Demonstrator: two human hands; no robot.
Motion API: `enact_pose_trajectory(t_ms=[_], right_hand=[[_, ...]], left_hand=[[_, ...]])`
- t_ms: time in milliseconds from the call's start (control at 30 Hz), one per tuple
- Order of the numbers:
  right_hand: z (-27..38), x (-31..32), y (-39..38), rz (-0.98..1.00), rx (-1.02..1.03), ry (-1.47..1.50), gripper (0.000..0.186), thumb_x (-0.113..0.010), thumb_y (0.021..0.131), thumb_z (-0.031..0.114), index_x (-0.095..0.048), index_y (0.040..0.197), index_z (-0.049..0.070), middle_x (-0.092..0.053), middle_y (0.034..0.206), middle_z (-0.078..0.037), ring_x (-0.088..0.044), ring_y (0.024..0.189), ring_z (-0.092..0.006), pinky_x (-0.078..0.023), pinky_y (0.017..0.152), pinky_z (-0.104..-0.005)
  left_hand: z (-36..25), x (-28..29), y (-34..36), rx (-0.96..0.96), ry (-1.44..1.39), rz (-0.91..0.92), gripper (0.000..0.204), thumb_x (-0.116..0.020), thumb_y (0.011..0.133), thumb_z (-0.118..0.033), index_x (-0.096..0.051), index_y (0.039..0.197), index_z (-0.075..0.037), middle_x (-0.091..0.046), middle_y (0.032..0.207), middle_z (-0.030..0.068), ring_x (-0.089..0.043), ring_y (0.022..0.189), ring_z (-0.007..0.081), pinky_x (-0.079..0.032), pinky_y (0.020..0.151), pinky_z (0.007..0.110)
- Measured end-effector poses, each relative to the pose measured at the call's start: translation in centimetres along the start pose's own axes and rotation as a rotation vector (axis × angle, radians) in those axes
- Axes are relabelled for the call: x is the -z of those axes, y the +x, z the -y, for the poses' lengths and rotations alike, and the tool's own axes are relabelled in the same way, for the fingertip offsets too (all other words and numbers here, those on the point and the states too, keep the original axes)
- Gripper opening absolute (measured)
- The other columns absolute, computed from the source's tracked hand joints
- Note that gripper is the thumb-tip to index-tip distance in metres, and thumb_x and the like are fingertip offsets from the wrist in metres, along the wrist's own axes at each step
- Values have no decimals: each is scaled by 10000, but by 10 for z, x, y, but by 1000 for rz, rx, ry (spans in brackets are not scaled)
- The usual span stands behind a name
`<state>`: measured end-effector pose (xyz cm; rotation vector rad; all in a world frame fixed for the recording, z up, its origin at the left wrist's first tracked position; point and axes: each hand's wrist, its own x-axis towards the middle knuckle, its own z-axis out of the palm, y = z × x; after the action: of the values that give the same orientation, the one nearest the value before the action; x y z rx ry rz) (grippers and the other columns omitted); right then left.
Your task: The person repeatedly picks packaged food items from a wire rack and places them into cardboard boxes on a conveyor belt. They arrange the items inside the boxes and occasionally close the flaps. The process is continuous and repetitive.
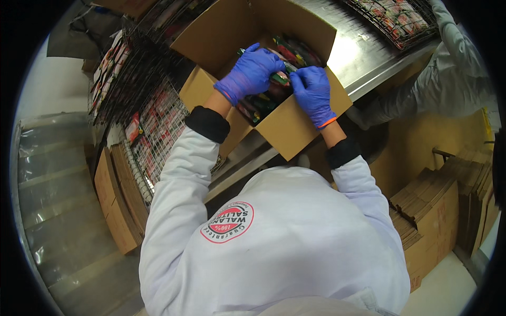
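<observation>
In front of me stands an open cardboard box (289,129) with its flaps spread outward. Several shiny plastic packs (256,108), dark red and green, lie inside it. Both of my hands wear blue gloves. My left hand (250,72) reaches over the box with bent fingers, closed on the edge of a green and silver plastic pack (282,79). My right hand (314,95) comes over the near right side, its thumb and fingers pinched at the other side of that pack. The fingertips partly cover the pack.
Wire racks of red packs (155,129) are stacked at left, and another wire rack (395,21) sits on the metal table (363,68) at far right. Folded cartons (429,221) stand at lower right and more cartons (116,195) at left. A co-worker's pale sleeve (456,39) shows at right.
</observation>
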<state>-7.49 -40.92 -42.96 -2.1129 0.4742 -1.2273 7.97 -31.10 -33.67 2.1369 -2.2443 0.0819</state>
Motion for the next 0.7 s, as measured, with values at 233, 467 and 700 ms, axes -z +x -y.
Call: enact_pose_trajectory(t_ms=[233, 467, 700], right_hand=[[-4, 3, -4, -79, -88, 192, 163, -664, 867, 122, -639, 1019, 68, -615, 973, -112, -566, 935, -292, -453, 843, -382], [-12, -6, -7, -162, 9, 117, 340, -666, 867, 132, -572, 1188, 74, -562, 1131, -144, -514, 1074, -321, -401, 954, -425], [-11, -8, -6, -162, 51, -1, 460, -685, 851, 174, -535, 1276, 80, -488, 1271, -165, -462, 1178, -351, -366, 1013, -465]], left_hand=[[44, -13, 46, 170, -628, -161, 453, -503, 979, -434, -626, 1248, -91, -640, 1194, 140, -590, 1132, 336, -447, 1001, 420], [17, -56, 42, 137, -158, -136, 659, -448, 957, -542, -379, 1485, -154, -431, 1439, 163, -397, 1352, 340, -321, 1069, 553], [12, -79, 54, 260, -424, -178, 692, -447, 966, -525, -323, 1508, -113, -365, 1497, 164, -355, 1392, 309, -284, 1119, 502]])
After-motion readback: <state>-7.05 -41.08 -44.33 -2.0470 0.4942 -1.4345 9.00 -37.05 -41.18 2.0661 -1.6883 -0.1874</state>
